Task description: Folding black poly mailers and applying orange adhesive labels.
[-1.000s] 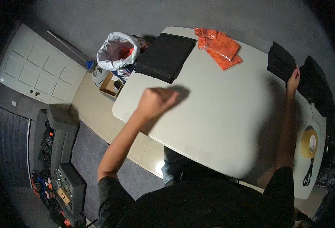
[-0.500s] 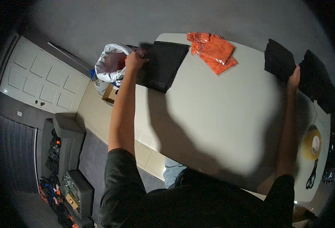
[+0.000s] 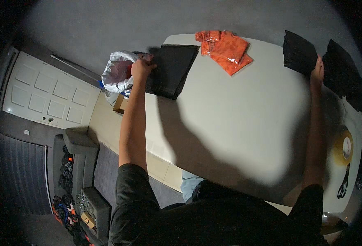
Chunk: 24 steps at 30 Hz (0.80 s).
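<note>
At the table's far left end, my left hand (image 3: 141, 69) is closed, fingers curled, between a white plastic bag (image 3: 117, 82) and a flat stack of black sheets (image 3: 174, 67). A reddish, clear-looking edge shows by its fingers; what they hold is hidden. Out to the right, my right hand (image 3: 318, 74) grips the near right edge of a smaller black stack (image 3: 300, 52). Another black stack (image 3: 343, 74) lies just right of that hand. Orange items in clear packets (image 3: 228, 49) lie overlapped at the far middle of the table.
A roll of clear tape (image 3: 346, 145) and black-handled scissors (image 3: 343, 186) lie on the white table (image 3: 234, 119) at the right. Left of the table are a cardboard box (image 3: 120, 103), a grey sofa (image 3: 80, 164) with bundles on it, and a white door (image 3: 49, 92).
The view has shifted slightly, so the table's things sit a little higher. My hands keep their places beside the same stacks and bag.
</note>
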Each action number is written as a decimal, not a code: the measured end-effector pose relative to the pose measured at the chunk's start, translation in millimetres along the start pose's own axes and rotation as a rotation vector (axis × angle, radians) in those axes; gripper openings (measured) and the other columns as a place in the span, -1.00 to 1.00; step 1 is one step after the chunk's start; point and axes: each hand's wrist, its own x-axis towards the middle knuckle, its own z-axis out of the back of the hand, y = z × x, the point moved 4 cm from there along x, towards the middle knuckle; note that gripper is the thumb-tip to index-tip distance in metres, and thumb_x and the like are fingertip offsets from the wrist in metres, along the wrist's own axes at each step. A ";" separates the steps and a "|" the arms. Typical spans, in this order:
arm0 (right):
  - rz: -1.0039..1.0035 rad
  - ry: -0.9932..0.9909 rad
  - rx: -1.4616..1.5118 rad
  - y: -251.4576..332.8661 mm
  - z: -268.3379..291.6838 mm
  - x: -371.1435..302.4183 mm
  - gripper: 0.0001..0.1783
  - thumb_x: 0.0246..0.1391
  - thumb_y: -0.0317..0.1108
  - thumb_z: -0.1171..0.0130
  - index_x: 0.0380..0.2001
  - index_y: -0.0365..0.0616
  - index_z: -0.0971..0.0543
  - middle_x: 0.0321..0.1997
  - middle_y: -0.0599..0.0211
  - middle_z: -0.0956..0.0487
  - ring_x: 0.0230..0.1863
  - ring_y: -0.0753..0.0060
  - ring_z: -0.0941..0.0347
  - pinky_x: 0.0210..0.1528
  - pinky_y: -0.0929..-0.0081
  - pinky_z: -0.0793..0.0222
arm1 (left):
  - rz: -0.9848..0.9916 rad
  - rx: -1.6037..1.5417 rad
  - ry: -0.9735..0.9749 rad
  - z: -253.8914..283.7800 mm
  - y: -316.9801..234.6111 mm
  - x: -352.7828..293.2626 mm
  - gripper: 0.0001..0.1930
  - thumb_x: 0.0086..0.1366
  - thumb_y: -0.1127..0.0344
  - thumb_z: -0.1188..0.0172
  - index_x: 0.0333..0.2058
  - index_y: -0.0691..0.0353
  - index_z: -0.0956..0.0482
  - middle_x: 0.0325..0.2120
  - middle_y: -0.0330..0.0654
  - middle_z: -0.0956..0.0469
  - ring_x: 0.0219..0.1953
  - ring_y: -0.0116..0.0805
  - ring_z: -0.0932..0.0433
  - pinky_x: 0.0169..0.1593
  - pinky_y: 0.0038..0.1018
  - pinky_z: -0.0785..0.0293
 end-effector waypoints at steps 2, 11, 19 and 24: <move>0.013 0.002 0.004 3.5 -3.0 -2.3 -0.36 0.55 0.05 0.27 0.32 -0.23 -0.48 0.36 -0.02 -0.48 0.41 0.03 -0.36 0.47 0.21 -0.15 | 0.023 -0.022 -0.008 0.9 5.5 1.5 -0.43 -0.03 -0.12 -0.60 -0.13 0.12 -0.77 -0.21 -0.02 -0.76 -0.07 0.04 -0.73 0.01 -0.09 -0.62; 0.024 0.003 0.026 4.3 -12.2 -6.0 -0.40 0.55 0.00 0.21 0.29 -0.28 -0.49 0.34 -0.02 -0.51 0.39 0.06 -0.39 0.46 0.24 -0.17 | 0.082 -0.022 0.005 -2.2 16.5 0.9 -0.49 -0.02 -0.04 -0.62 -0.12 0.08 -0.79 -0.19 -0.06 -0.77 -0.09 -0.02 -0.75 0.02 -0.16 -0.62; -0.085 -0.055 0.023 -1.9 -12.4 -7.6 -0.36 0.52 0.06 0.14 0.31 -0.28 -0.47 0.36 -0.03 -0.49 0.40 0.04 -0.38 0.48 0.21 -0.17 | 0.152 -0.071 -0.052 -0.3 17.4 -4.8 -0.53 0.02 -0.03 -0.60 -0.11 -0.01 -0.80 -0.15 -0.10 -0.77 -0.05 -0.04 -0.73 0.05 -0.19 -0.61; -0.090 -0.025 0.023 0.8 -9.7 -6.8 -0.34 0.51 0.10 0.13 0.33 -0.24 -0.46 0.37 -0.03 -0.48 0.41 0.03 -0.38 0.48 0.21 -0.16 | 0.135 -0.128 -0.159 -2.7 11.8 -18.1 -0.63 0.11 0.01 -0.51 -0.13 -0.02 -0.81 -0.21 -0.06 -0.77 -0.12 0.02 -0.75 -0.02 -0.18 -0.64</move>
